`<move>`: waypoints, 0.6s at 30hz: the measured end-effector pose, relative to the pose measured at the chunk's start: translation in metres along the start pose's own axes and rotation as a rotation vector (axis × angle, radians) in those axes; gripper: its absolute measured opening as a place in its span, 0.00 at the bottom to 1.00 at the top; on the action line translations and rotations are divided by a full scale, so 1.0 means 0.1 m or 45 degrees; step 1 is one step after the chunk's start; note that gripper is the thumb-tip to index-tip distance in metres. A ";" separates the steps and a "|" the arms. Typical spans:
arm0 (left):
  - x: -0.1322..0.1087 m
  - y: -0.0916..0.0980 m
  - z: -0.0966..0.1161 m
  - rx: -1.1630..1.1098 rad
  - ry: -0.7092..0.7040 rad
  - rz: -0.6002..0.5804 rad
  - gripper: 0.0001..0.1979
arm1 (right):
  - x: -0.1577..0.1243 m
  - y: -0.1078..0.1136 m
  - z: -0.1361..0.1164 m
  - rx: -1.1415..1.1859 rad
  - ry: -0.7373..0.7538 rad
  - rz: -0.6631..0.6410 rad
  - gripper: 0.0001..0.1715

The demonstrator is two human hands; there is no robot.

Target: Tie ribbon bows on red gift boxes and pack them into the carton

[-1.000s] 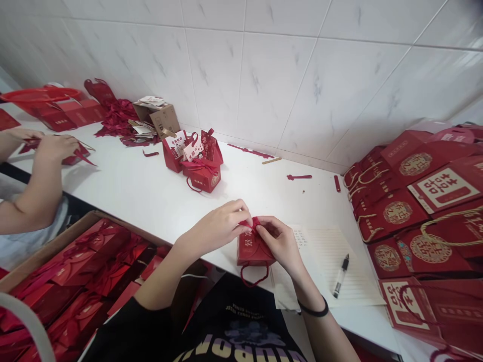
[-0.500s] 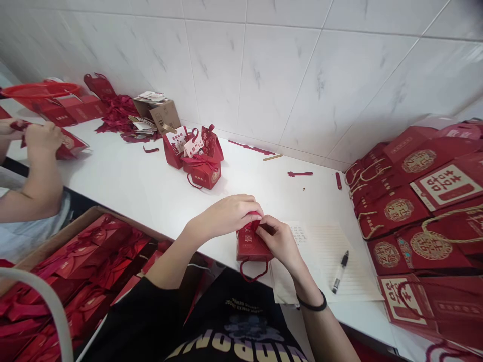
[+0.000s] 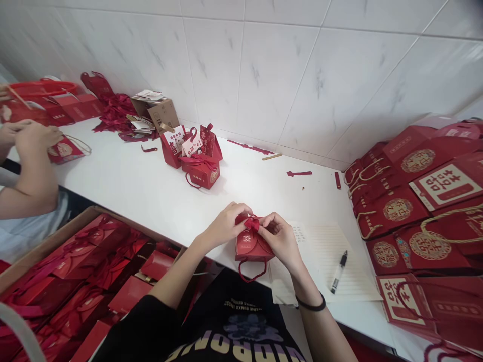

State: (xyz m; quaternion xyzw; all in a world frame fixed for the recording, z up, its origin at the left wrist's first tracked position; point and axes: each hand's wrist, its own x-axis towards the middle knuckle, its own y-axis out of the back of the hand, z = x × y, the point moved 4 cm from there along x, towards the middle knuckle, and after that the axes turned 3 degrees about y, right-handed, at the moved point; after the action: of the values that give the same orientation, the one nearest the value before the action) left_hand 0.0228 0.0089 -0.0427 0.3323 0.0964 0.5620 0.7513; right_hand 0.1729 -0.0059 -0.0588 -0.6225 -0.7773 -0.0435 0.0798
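A small red gift box (image 3: 253,250) with a cord handle sits at the front edge of the white table. Across its top lies a red ribbon bow (image 3: 251,224). My left hand (image 3: 228,223) pinches the bow from the left, thumb on the loop. From the right, my right hand (image 3: 277,236) pinches the other side of the ribbon between thumb and fingers. Beyond them stands another red box with a bow (image 3: 204,172), beside open red boxes holding cards (image 3: 175,143).
Red gift bags (image 3: 415,201) are stacked on the right. A pen (image 3: 338,271) lies on lined paper (image 3: 350,289). A carton (image 3: 85,213) of red boxes stands at lower left. A co-worker's hands (image 3: 33,138) work at far left. Ribbons (image 3: 115,113) pile near the wall.
My left hand has drawn back to the left, uncovering the bow. The co-worker's hands have shifted, and a red item now shows behind them.
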 end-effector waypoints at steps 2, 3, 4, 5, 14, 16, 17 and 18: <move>-0.10 -0.03 0.02 0.024 -0.039 0.122 0.03 | 0.00 0.01 -0.01 -0.019 0.020 0.023 0.16; -0.15 -0.05 0.03 0.029 -0.046 0.169 0.03 | 0.00 0.02 -0.01 -0.034 0.037 0.037 0.16; -0.19 -0.07 0.04 0.025 -0.044 0.202 0.03 | 0.00 0.02 -0.02 -0.053 0.054 0.050 0.15; -0.22 -0.09 0.06 0.014 -0.037 0.224 0.04 | 0.00 0.02 -0.02 -0.075 0.069 0.061 0.15; -0.28 -0.27 0.15 -0.117 0.082 0.276 0.09 | -0.03 0.05 -0.03 -0.328 0.097 0.128 0.11; -0.27 -0.29 0.13 -0.160 0.109 0.273 0.09 | -0.02 0.08 -0.04 -0.302 0.091 0.127 0.11; -0.26 -0.29 0.12 -0.193 0.128 0.276 0.09 | -0.02 0.09 -0.04 -0.269 0.088 0.111 0.12; -0.26 -0.30 0.10 -0.233 0.148 0.272 0.08 | -0.01 0.09 -0.04 -0.230 0.085 0.090 0.12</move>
State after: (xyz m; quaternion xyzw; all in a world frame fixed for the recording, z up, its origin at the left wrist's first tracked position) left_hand 0.0422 -0.0231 -0.0591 0.2376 0.0523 0.6637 0.7073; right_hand 0.1823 -0.0053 -0.0548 -0.6523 -0.7448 -0.1313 0.0506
